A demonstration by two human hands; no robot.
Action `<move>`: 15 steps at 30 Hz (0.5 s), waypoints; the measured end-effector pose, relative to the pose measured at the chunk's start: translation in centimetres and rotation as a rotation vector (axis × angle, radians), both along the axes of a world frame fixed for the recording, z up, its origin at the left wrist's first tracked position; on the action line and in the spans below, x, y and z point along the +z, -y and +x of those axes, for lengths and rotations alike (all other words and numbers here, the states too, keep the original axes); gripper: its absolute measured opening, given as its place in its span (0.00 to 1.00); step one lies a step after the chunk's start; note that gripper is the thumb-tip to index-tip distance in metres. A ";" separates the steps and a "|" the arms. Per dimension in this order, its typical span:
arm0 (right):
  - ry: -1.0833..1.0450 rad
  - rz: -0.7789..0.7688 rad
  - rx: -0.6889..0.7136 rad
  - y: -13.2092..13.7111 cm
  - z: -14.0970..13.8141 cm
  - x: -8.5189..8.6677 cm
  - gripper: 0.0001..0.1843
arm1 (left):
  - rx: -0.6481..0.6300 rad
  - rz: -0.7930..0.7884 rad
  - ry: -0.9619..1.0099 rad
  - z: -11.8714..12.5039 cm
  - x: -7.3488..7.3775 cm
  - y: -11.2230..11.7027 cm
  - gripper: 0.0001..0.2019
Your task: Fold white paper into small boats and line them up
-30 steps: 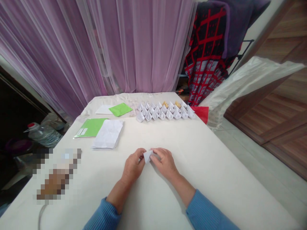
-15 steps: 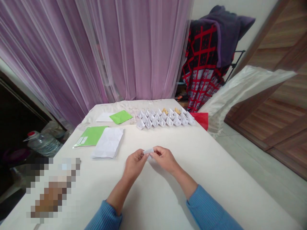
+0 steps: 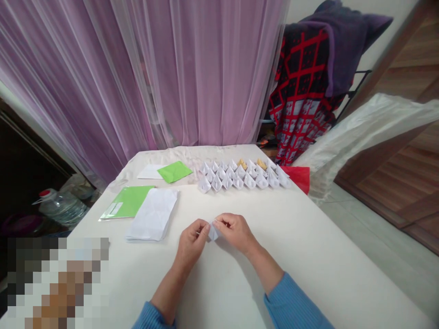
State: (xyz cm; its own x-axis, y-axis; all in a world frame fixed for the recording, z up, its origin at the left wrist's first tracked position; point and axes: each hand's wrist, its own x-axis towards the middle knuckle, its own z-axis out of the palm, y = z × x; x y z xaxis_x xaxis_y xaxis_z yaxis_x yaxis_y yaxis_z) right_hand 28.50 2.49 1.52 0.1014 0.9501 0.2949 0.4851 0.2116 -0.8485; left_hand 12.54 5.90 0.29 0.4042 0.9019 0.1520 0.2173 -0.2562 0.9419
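My left hand [image 3: 191, 241] and my right hand [image 3: 234, 231] meet over the middle of the white table [image 3: 308, 256]. Between their fingertips they pinch a small folded white paper piece [image 3: 213, 231], held just above the tabletop. Both hands have the fingers closed on it. Blue sleeves cover my forearms. Beyond the hands, rows of several folded white paper boats [image 3: 243, 176] stand near the far edge, with two yellow ones [image 3: 252, 163] among them.
A stack of white sheets [image 3: 153, 220] lies left of the hands, beside a green paper pack [image 3: 126, 202]. A green sheet [image 3: 174, 171] and a white sheet [image 3: 150, 172] lie farther back. Red paper [image 3: 299, 176] sits at the far right corner. Purple curtains hang behind.
The hands lifted the folded paper off the table and turned it between the fingertips; it now hangs point-down. The camera tilted slightly.
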 end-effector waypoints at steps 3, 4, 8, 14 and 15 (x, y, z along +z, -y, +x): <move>-0.059 0.009 -0.011 0.1 -0.6 -0.2 0.12 | -0.040 -0.027 0.040 -0.2 -0.4 0.0 0.16; -0.063 0.021 -0.019 0.1 -0.8 -0.2 0.12 | -0.050 -0.038 0.051 -0.2 -0.6 0.1 0.17; -0.043 0.018 -0.034 0.1 -1.1 -0.7 0.12 | -0.083 -0.096 0.069 -0.1 -0.8 0.4 0.16; -0.161 -0.042 -0.027 -0.1 -1.1 -1.8 0.09 | -0.039 -0.085 0.104 -0.1 -1.2 0.3 0.18; -0.187 -0.051 -0.022 -0.1 -1.1 -2.0 0.09 | -0.018 -0.078 0.111 -0.2 -1.3 0.2 0.18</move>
